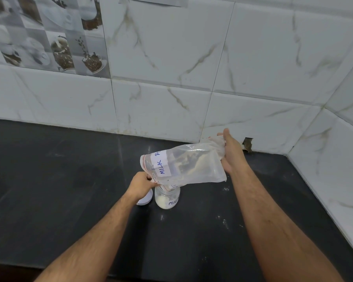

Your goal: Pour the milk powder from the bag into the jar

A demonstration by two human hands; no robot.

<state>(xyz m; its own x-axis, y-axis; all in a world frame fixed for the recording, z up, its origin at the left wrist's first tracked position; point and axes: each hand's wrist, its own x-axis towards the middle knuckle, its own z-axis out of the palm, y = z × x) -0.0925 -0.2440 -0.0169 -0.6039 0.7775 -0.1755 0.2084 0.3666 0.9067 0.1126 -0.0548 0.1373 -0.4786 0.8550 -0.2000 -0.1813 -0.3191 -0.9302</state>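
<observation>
Tipping a clear plastic bag [183, 165] over a small glass jar [167, 197], a person works at a black countertop [69, 180], seen from above with both bare forearms reaching in. The bag lies nearly on its side in the air, its open zip end lowered to the left and directly above the jar's mouth. A white label on the bag reads "MILK" in blue handwriting. The left hand [140, 185] pinches the bag's lower mouth edge with curled fingers, just beside the jar. The right hand [231, 152] holds the raised, crumpled bottom end of the bag, fingers wrapped around the bunched plastic. Only faint powder residue shows inside the bag. The jar stands upright on the counter with a low layer of white milk powder [161, 201] at its bottom and a handwritten label on its side. A white lid [146, 198] lies just left of the jar, partly hidden by the left wrist. White marbled wall tiles [171, 58] rise behind the counter.
</observation>
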